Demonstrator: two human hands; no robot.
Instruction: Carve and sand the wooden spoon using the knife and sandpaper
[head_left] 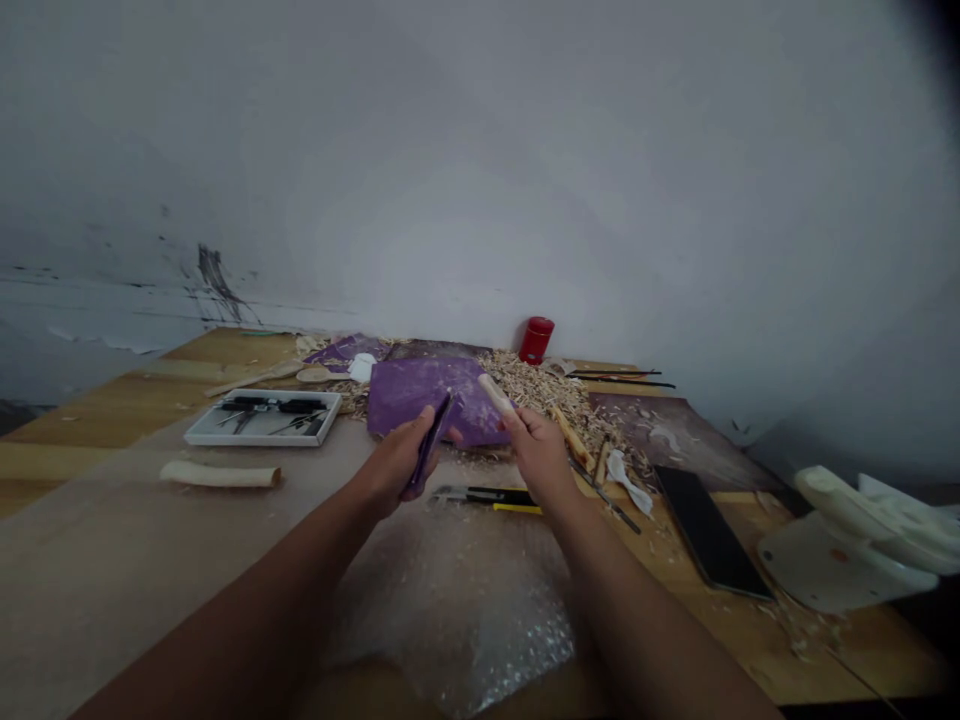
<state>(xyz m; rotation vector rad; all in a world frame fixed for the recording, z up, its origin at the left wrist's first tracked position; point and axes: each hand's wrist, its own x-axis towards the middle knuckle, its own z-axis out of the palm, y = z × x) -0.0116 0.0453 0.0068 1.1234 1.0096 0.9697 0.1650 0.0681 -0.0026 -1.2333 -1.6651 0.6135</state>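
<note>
My left hand (396, 458) is closed around a folded piece of purple sandpaper (430, 445), held upright on edge. In my right hand (541, 452) is a pale piece of carved wood (495, 395), its free end pointing up and to the left. The wood and the folded piece are apart. Behind both hands lies a larger purple sandpaper sheet (405, 392), dusted with pale powder. Below them, a utility knife (480, 495) with black and yellow parts rests on the table, partly hidden by my right wrist.
A white tray (196, 432) of black-handled tools and a pale wooden piece (217, 475) lie left. Wood shavings (551, 385) heap at the back by a red can (536, 340). Rightward are a dark flat slab (709, 530) and a cream-coloured device (847, 550).
</note>
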